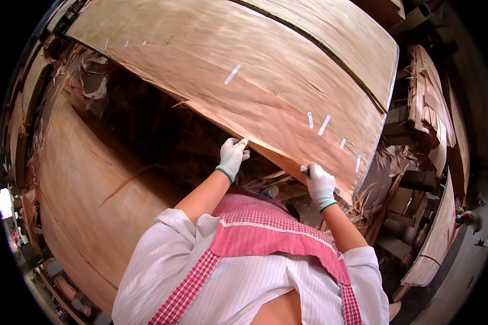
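Note:
A wide stack of pale wood veneer sheets (200, 32) slants across the view in front of me. Along its near edge lies a reddish veneer strip (265, 116), joined to the paler sheet by several short white tape pieces (232, 74). My left hand (233, 157), in a white glove with a green cuff, pinches the strip's near edge. To the right, my right hand (321, 185), gloved alike, is closed around a slim dark tool (305, 170) at the same edge. Both ends of the tool poke out of the fist; its kind is mostly hidden.
Another veneer stack (87, 200) stands at the left, with a dark gap full of scraps between the stacks. Torn veneer scraps (371, 208) lie at the right corner. Beyond are stacked veneer strips (431, 103) and wooden blocks (404, 208).

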A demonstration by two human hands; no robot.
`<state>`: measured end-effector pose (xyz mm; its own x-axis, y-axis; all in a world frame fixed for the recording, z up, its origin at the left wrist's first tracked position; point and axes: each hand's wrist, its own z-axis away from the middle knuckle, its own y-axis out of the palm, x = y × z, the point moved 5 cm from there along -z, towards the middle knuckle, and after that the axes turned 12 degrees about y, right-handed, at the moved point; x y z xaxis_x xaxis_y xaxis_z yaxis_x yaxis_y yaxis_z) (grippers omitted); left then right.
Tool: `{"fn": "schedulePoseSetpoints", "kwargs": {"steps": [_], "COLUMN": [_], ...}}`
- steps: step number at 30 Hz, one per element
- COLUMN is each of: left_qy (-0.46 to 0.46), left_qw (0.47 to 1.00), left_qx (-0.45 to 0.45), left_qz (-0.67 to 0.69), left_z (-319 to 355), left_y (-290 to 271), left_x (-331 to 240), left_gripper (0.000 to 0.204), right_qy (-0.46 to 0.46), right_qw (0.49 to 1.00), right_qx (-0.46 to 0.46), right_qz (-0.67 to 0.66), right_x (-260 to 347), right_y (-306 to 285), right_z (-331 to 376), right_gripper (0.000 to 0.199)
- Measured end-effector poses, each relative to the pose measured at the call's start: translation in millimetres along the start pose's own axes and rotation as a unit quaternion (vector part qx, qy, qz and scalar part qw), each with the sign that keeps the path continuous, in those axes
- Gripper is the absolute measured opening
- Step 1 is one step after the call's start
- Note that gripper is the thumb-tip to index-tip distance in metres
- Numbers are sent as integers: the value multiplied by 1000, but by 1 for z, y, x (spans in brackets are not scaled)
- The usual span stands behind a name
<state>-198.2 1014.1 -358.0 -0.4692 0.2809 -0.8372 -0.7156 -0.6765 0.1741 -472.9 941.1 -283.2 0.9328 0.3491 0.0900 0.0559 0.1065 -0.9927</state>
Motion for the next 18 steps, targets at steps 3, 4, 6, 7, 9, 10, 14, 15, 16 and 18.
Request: {"fn": "schedulePoseSetpoints", "kwargs": {"steps": [3,4,6,7,9,10,14,15,16,18], "left_qy": [11,18,7,3,4,4,44,60,80,107], "left_qw": [1000,1000,1000,1000,1000,1000,999,998,995,991], "left_qx": [11,18,19,17,19,21,-17,-24,-34,-56], "left_qz": [10,11,-10,-20,-20,-18,-5,13,53,58], "left_z": [10,11,12,10,-6,-14,-9,-9,-9,-8], "left_y": [6,8,17,19,14,12,3,-6,-16,-39], "left_x": [-8,-10,-10,-10,8,15,3,4,2,-5], "left_gripper": [30,32,31,30,24,21,22,25,26,26], "right_qy": [38,47,49,26,27,11,6,-24,-7,30], "right_qw": [999,998,996,992,985,977,950,939,937,932], "right_qx": [-26,-35,-76,-124,-172,-214,-311,-342,-347,-358], "right_qz": [16,22,6,25,20,-1,-8,-34,-31,-51], "right_x": [0,0,-9,-5,0,4,14,12,7,-1], "right_y": [-42,-57,-78,-94,-125,-144,-206,-217,-223,-229], "right_z": [-23,-31,-47,-55,-70,-73,-81,-81,-81,-85], "right_gripper": [18,17,16,19,19,19,19,24,29,33]}}
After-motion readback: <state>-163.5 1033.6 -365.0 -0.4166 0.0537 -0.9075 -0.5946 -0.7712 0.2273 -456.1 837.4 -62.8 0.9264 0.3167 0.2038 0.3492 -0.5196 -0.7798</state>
